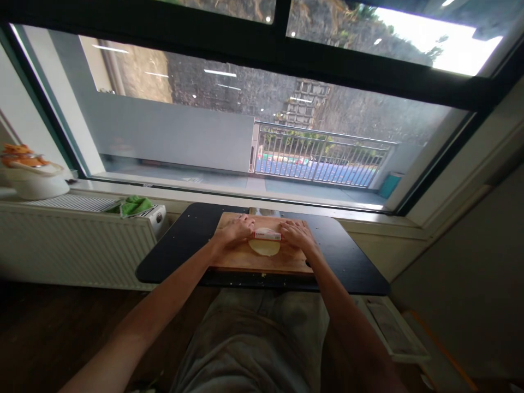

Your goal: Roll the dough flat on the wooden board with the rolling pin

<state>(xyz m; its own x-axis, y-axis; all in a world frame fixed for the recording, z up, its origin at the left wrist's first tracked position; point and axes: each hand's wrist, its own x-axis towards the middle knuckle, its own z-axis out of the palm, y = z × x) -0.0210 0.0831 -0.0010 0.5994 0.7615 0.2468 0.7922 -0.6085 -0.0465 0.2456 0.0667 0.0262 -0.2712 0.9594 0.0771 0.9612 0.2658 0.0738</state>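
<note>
One left hand (236, 229), one right hand (298, 233), fingers grasping a red-and-white labelled roller (267, 234) by its ends, over flattened dough (264, 249), wooden board (237, 263), frame centre, white tub (39, 184) at far left, orange items (24, 156) on top, inside hidden.

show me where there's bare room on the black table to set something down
The black table has room between the wooden board and the table's left edge, beyond the left forearm, also between the right forearm and the table's right edge, scattered specks aside. The board's middle is crowded: left hand, right hand, labelled object, pale flat piece.
</note>
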